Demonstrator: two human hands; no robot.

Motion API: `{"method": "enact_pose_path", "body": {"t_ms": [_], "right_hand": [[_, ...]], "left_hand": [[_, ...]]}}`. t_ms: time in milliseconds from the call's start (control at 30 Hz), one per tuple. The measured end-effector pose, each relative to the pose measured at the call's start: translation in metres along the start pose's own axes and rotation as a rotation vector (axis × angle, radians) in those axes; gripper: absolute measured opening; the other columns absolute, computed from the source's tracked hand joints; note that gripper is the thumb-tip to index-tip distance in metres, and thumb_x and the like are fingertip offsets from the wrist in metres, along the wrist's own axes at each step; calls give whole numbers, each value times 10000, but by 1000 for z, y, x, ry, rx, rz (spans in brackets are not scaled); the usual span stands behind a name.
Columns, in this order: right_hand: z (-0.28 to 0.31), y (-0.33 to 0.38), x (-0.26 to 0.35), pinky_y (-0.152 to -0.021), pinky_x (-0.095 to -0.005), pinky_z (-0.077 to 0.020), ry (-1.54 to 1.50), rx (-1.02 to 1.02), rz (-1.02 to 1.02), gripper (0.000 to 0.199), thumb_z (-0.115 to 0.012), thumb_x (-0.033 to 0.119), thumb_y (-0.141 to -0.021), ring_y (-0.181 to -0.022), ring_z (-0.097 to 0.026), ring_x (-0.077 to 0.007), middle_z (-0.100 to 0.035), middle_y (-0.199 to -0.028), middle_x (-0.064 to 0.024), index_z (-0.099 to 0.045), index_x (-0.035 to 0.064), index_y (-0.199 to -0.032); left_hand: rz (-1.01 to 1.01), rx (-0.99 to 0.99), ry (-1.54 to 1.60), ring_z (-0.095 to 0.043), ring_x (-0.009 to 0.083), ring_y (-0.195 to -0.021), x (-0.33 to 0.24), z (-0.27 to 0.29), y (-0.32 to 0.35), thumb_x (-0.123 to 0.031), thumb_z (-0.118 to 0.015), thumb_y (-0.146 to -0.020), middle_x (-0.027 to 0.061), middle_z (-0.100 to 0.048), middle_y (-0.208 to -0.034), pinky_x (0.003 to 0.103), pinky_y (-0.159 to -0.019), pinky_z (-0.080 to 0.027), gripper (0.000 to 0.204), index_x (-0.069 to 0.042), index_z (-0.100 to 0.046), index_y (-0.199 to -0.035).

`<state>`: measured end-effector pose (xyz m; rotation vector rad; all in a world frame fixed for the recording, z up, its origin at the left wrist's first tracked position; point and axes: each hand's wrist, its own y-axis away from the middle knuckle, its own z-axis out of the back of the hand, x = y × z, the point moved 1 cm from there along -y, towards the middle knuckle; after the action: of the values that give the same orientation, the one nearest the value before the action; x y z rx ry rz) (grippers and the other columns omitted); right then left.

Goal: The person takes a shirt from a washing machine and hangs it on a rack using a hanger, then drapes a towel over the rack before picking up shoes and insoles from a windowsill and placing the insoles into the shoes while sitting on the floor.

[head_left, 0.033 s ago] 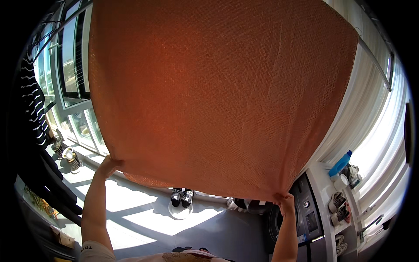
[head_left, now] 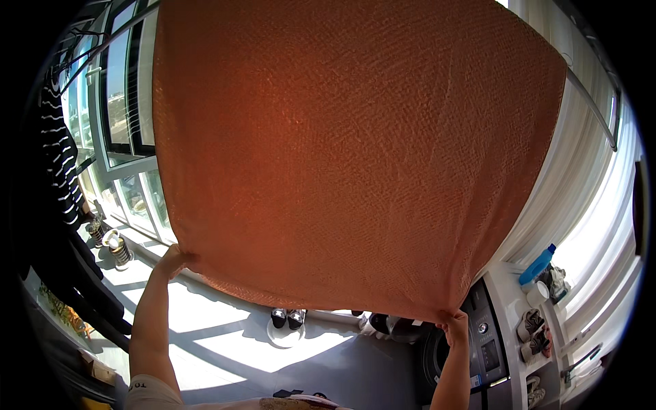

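A large rust-orange blanket (head_left: 355, 171) with a fine crinkled texture hangs spread out in front of me and fills the middle of the view. Its upper edge lies beyond the picture. My left hand (head_left: 176, 261) is closed on its lower left corner. Further right and a little lower, my right hand (head_left: 456, 328) pinches the lower right corner, where creases run upward from my fingers. Between the hands the bottom edge sags slightly, and both forearms are raised toward it.
Dark clothes (head_left: 61, 171) hang at the left by the windows (head_left: 119, 102). Slippers (head_left: 288, 318) rest on a round white stand (head_left: 285, 336) on the sunlit floor. At right are a dark washing machine (head_left: 482, 342), a shelf with shoes (head_left: 531, 326), a blue bottle (head_left: 538, 265) and white curtains (head_left: 581, 184).
The whole view has shifted slightly, so the surroundings sit a little further right and lower. The blanket's bottom edge covers more of the slippers. Both hands keep their hold.
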<state>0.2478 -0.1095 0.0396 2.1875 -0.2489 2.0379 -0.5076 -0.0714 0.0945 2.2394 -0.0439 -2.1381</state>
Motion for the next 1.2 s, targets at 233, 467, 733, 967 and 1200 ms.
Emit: {"method": "enact_pose_path", "body": {"t_ms": [233, 467, 733, 967, 1200], "right_hand": [[-54, 0, 186, -1025, -412, -315, -176, -97, 686, 667, -611, 390, -853, -1222, -405, -241, -412, -1311, -135, -311, 6, -1308], [-146, -31, 372, -953, -515, -412, 80, -655, 846, 904, -435, 729, -761, -1228, -421, -381, -362, -1382, -202, -280, 100, -1392], [-166, -73, 459, -951, -434, -423, 106, -416, 1054, 766, -365, 613, -865, -1180, -472, -354, -438, -1320, -200, -328, 37, -1368], [-271, -54, 480, -899, -408, -477, -233, -289, 1211, 666, -485, 485, -877, -1100, -523, -322, -470, -1263, -215, -373, -17, -1300], [-378, -31, 473, -860, -378, -516, -329, -213, 1302, 579, -524, 430, -894, -1054, -553, -294, -505, -1212, -205, -425, -23, -1242]], "left_hand": [[-575, 14, 183, -287, 248, -1323, -157, -21, -4, -584, -552, -813, 140, -278, -1442, 442, -1065, -252, 880, -20, -226, -1405], [-791, -259, 172, -396, 244, -1259, -345, -37, -17, -495, -311, -951, 160, -386, -1371, 370, -1023, -345, 637, -15, -312, -1370], [-900, -334, 332, -527, 250, -1097, -421, -13, -45, -358, -374, -975, 168, -518, -1219, 343, -911, -443, 513, 60, -416, -1270], [-947, -593, 461, -550, 255, -1036, -438, 40, -65, -272, -410, -957, 177, -517, -1195, 356, -855, -475, 458, 65, -403, -1266], [-913, -634, 350, -572, 216, -1005, -439, 142, -89, -257, -406, -961, 147, -559, -1129, 337, -838, -491, 417, 75, -458, -1209]]}}
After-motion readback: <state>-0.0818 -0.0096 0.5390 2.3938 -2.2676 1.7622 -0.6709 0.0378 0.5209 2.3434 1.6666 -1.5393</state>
